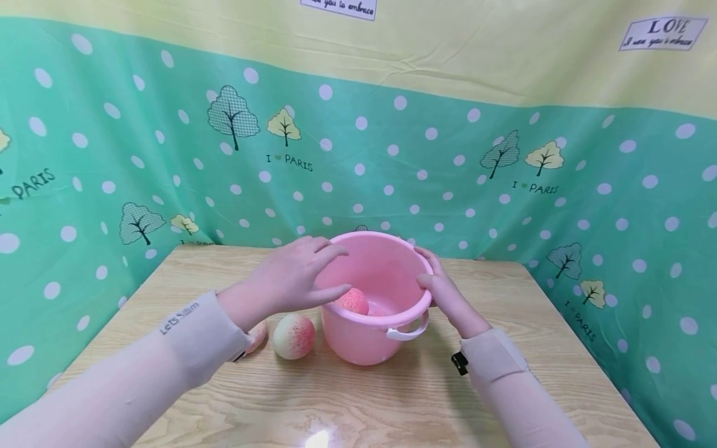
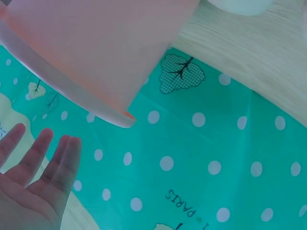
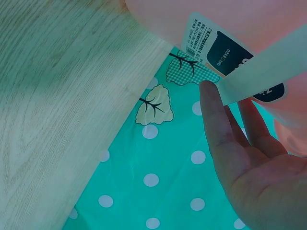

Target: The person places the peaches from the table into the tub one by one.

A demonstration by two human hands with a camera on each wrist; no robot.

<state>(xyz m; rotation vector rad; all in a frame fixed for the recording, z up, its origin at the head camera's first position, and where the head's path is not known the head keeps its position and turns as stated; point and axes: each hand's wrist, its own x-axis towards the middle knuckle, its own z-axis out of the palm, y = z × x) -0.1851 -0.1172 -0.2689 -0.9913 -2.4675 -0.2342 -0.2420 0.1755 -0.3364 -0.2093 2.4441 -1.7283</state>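
A pink bucket (image 1: 358, 345) stands upright on the table, its white handle (image 1: 407, 333) hanging at the front right. My right hand (image 1: 445, 289) grips its right rim, thumb over the edge and fingers on the outside by the handle, as the right wrist view shows. At the left rim hovers my left hand (image 1: 294, 274), fingers loosely spread and holding nothing; the left wrist view shows them apart from the rim. Inside the bucket lies a pink speckled peach (image 1: 354, 301), with another pink thing partly hidden beside it. A white-and-pink peach (image 1: 294, 336) sits left of the bucket.
Another peach (image 1: 257, 339) is mostly hidden behind my left cuff. The wooden table (image 1: 241, 404) ends at a green dotted cloth (image 1: 358, 168) hung behind and at both sides. A printed label (image 3: 230, 55) is stuck on the bucket's outer wall.
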